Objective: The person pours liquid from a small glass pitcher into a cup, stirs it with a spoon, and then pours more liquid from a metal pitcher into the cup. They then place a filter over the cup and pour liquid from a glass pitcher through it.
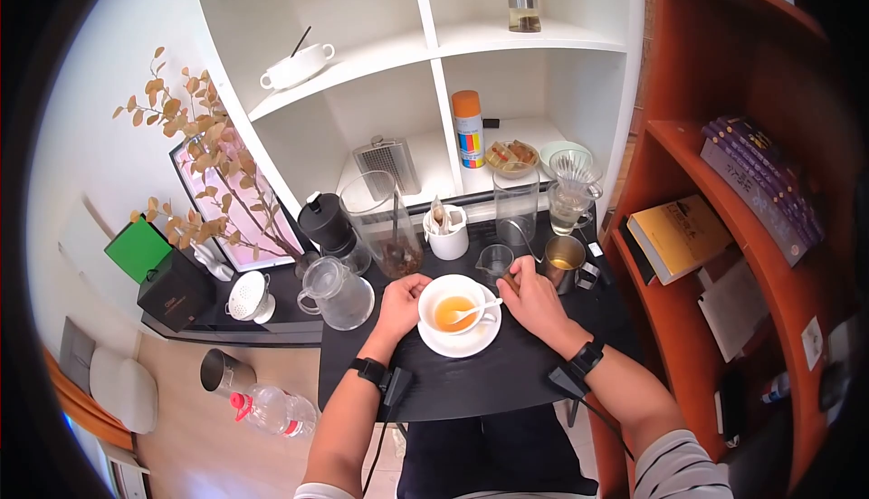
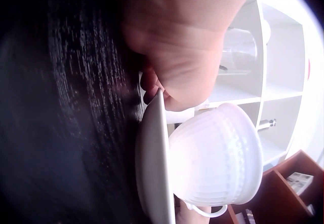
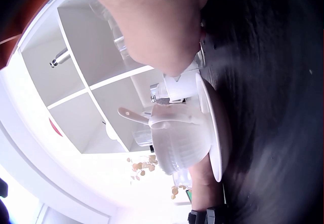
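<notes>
While the cup [image 1: 444,289] sat upright on its saucer [image 1: 453,348] at the near part of the black table [image 1: 434,385], we had both hands close in on either side of it. Our left hand [image 1: 398,307] pinched the saucer's left rim, its fingers drawn in narrow at the edge. Our right hand [image 1: 536,302] was closed round the wooden handle [image 1: 511,281] of a small glass jug [image 1: 494,261], which stood just beyond the saucer on the right. Amber liquid [image 1: 449,313] lay in the cup, with a white spoon [image 1: 490,304] dipped in it and leaning out over the right side.

We judged that we were at the serving step, with the drink in the cup and the saucer being steadied; whether we were taking up the jug or setting it down, we could not tell. The next move, as we saw it, called for a light, level hold on the saucer, so that nothing slopped, and for the jug to pass clear of the spoon and the cup's handle [image 1: 490,318].
</notes>
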{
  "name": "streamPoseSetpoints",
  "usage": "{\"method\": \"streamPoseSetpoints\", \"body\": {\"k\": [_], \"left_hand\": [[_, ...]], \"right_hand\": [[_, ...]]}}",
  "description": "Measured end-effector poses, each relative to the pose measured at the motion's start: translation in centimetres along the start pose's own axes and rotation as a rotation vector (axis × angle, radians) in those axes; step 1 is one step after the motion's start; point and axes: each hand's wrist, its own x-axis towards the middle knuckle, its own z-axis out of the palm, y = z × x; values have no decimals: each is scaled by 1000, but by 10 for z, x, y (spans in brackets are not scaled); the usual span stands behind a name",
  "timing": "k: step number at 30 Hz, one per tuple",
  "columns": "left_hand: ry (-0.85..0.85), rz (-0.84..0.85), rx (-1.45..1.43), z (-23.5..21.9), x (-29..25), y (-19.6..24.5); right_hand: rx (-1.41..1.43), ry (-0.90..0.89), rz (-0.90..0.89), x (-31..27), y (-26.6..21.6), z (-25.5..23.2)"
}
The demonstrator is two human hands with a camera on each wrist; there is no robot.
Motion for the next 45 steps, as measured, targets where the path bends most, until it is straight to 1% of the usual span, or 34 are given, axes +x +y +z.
{"method": "streamPoseSetpoints", "body": {"k": [3, 6, 7, 8, 14, 17, 21, 23, 26, 28, 30, 32, 36, 45], "left_hand": [[-9, -13, -19, 0, 0, 1], [-19, -13, -12, 0, -1, 4], [-17, -12, 17, 0, -2, 7], [-15, -10, 46, 0, -2, 9], [-22, -10, 23, 3, 0, -7], [-42, -22, 14, 1, -2, -1], [-63, -25, 16, -2, -3, 3], [-59, 1, 63, -2, -3, 4], [-68, -21, 32, -2, -5, 6], [-63, -37, 49, -3, -6, 10], [-64, -48, 60, -2, -5, 15], [-76, -22, 124, -4, -6, 21], [-71, -53, 97, -5, -7, 26], [-68, -4, 140, -4, -6, 24]], "right_hand": [[64, 4, -1, 0, -1, -1], [70, -11, -8, 1, -3, -2], [68, -59, 31, 1, -4, -4], [66, -61, 40, 0, -4, -5], [91, -101, 46, 1, -7, -5], [91, -161, 82, 2, -12, -8], [134, -171, 79, 2, -13, -6], [141, -187, 84, 1, -15, -6], [160, -212, 120, 2, -18, -7], [209, -188, 161, 1, -18, -5], [202, -213, 178, 2, -17, -6], [221, -202, 209, 2, -16, -5], [244, -215, 221, 3, -17, -5], [242, -217, 199, 3, -15, -5]]}}
